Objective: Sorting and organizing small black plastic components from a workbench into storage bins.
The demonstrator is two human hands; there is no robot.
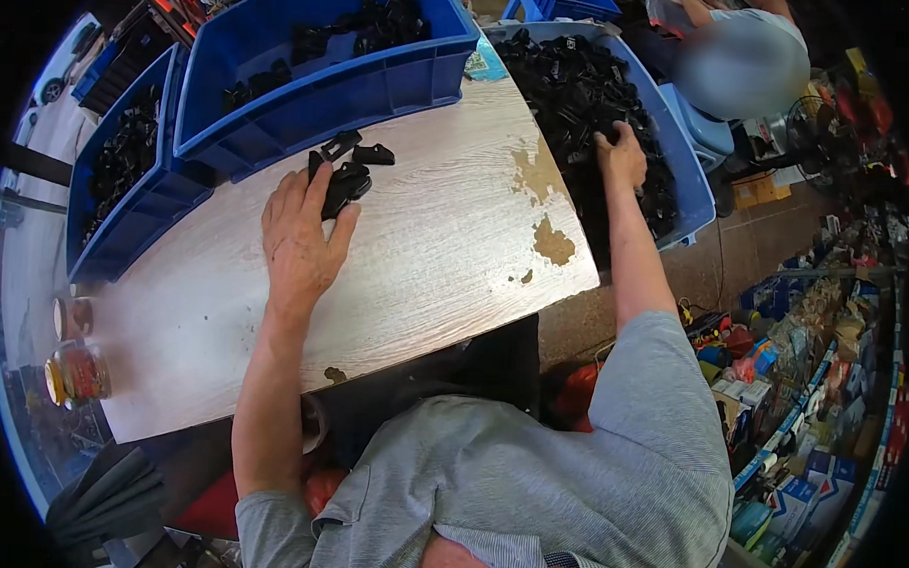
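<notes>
On the pale wood-grain table point(427, 223), my left hand point(301, 234) curls over a black plastic part point(350, 185), with the thumb on its near right side and the fingers at its left. Two more small black parts, one a frame-like piece point(341, 144) and one a solid piece point(374, 155), lie just beyond my fingertips. My right arm stretches out to the right, where my right hand point(624, 160) is down in a light-blue bin point(690, 182) heaped with black plastic parts point(572, 83). Its fingers close around a dark piece there, partly hidden by the fingers.
A large blue crate point(331, 94) with some black parts stands at the table's far edge. Another blue crate point(167, 204) of parts is at the left. A yellow-lidded jar point(76, 374) sits at the left edge. Beyond the bin, another person point(784, 20) sits near a fan point(812, 126).
</notes>
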